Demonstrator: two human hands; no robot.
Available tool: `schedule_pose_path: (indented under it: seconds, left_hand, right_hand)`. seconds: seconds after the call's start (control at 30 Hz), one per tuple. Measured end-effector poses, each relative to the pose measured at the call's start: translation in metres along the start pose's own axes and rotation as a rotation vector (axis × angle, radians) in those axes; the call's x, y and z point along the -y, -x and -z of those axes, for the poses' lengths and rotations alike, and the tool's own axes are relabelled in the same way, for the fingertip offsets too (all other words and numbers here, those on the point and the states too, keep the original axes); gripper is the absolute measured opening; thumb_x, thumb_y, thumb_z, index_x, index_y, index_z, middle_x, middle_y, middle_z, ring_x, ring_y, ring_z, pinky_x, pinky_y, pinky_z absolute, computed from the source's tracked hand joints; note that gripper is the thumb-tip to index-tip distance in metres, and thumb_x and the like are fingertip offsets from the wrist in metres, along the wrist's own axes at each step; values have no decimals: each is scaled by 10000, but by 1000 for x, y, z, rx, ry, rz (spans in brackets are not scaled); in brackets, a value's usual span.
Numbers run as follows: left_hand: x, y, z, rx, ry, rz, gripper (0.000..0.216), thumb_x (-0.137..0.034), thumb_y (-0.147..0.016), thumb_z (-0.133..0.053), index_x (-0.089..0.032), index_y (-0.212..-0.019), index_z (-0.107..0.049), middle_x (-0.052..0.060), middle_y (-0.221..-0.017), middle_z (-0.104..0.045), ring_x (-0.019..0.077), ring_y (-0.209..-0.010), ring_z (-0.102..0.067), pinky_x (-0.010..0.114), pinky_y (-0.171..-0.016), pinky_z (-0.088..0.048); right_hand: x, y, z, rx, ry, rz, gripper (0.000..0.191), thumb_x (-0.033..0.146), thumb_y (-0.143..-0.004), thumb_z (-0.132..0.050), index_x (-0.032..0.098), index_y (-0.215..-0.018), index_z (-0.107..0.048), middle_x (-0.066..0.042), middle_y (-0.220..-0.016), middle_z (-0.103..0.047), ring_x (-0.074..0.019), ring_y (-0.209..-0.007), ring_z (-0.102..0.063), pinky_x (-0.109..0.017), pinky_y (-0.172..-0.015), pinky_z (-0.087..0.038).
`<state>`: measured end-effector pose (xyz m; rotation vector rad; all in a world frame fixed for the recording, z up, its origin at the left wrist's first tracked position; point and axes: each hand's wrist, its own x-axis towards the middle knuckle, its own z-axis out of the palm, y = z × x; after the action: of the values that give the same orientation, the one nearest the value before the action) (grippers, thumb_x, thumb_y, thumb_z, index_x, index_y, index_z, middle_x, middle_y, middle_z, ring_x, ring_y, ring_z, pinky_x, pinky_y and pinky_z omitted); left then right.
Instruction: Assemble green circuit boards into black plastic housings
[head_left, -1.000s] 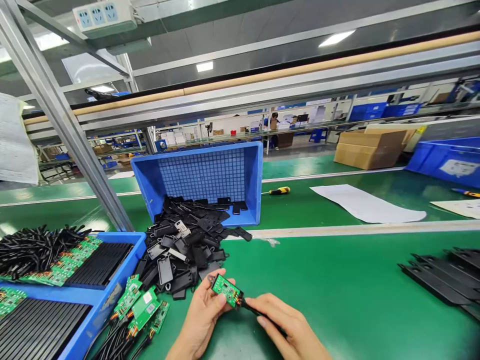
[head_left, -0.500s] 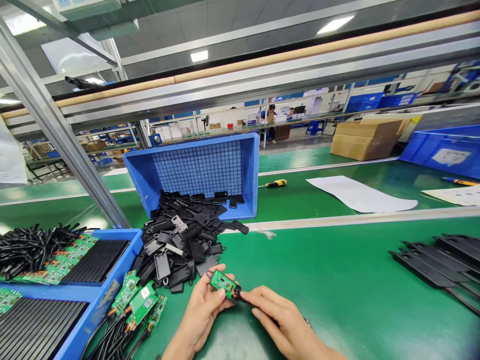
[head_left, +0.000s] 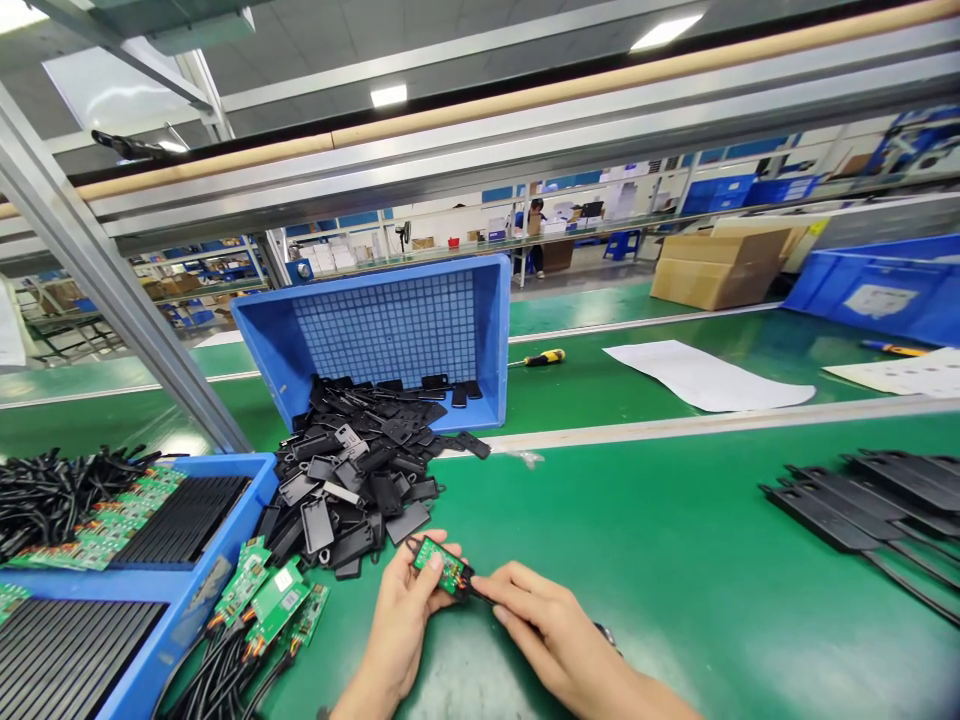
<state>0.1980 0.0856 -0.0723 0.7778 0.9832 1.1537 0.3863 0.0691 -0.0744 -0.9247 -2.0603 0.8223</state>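
My left hand [head_left: 395, 612] is closed around a small green circuit board [head_left: 451, 573] seated in a black plastic case half, with the thumb pressing on the board's face. A loop of the case [head_left: 412, 544] sticks out beyond the fingers. From the board's right end runs a black cable [head_left: 482, 597], pinched between the thumb and fingers of my right hand [head_left: 547, 625]. Left of my hands, several cabled circuit boards [head_left: 279, 603] lie on the green bench. Behind them a heap of black case parts [head_left: 352, 490] spills from a tipped blue crate [head_left: 501, 340].
A slotted blue tray [head_left: 259, 500] with cabled boards stands at left. Black cased units with cables [head_left: 825, 510] lie at right. Further back are a yellow-black screwdriver [head_left: 545, 357], a paper sheet [head_left: 705, 375], a cardboard box [head_left: 716, 270] and a blue bin [head_left: 877, 290].
My left thumb has moved up onto the middle of the board. Both hands keep their hold on board and cable. The whole view has shifted slightly.
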Motion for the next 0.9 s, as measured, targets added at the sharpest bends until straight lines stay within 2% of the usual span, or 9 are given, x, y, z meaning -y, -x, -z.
schedule_pose_path:
  seconds: [0.13, 0.23, 0.3, 0.43, 0.63, 0.9]
  left_hand:
    - [0, 1, -2, -59, -110, -30, 600, -588, -677, -777, -150, -1038, -585, 129, -993, -707, 235, -885, -650, 312, -747, -521]
    - [0, 2, -2, -71, -176, -70, 605, -595, -685, -766, -139, -1039, -585, 131, -967, -714, 223, -833, -659, 273, -679, -507]
    - [0, 3, -3, -56, -192, -85, 591, -587, -691, -765, -136, -1031, -592, 132, -965, -714, 221, -829, -660, 269, -678, -508]
    - [1, 4, -4, -24, -166, -46, 607, -577, -673, -781, -135, -1043, -591, 135, -984, -708, 234, -868, -655, 300, -720, -531]
    - [2, 5, -4, 6, -72, 50, 690, -585, -664, -780, -162, -1148, -530, 115, -1007, -695, 252, -913, -659, 321, -728, -536]
    - [2, 3, -5, -18, -53, 37, 697, -582, -637, -799, -156, -1116, -524, 115, -984, -701, 259, -917, -667, 321, -724, -537]
  right_hand:
    - [4, -2, -3, -9, -10, -51, 292, 168, -949, -407, 212, -1141, -622, -64, -952, -625, -180, -831, -607, -276, -767, -487]
    - [6, -6, -6, -39, -30, -185, 172, 189, -898, -496, 175, -1024, -612, -29, -818, -620, -156, -667, -560, -245, -635, -449]
    - [7, -10, -7, -13, -59, -279, 71, 211, -873, -556, 166, -877, -611, 4, -698, -583, -134, -583, -511, -222, -557, -386]
    - [5, -17, -9, 46, -32, -365, 232, 237, -857, -605, 164, -640, -567, 39, -567, -502, -107, -526, -431, -220, -524, -280]
    - [-2, -20, -13, 77, -178, -492, 267, 292, -836, -565, 165, -601, -548, 27, -517, -494, -109, -490, -396, -216, -476, -256]
    - [-2, -19, -17, 16, -201, -456, 296, 415, -780, -540, 182, -599, -510, 33, -523, -445, -113, -501, -357, -232, -486, -248]
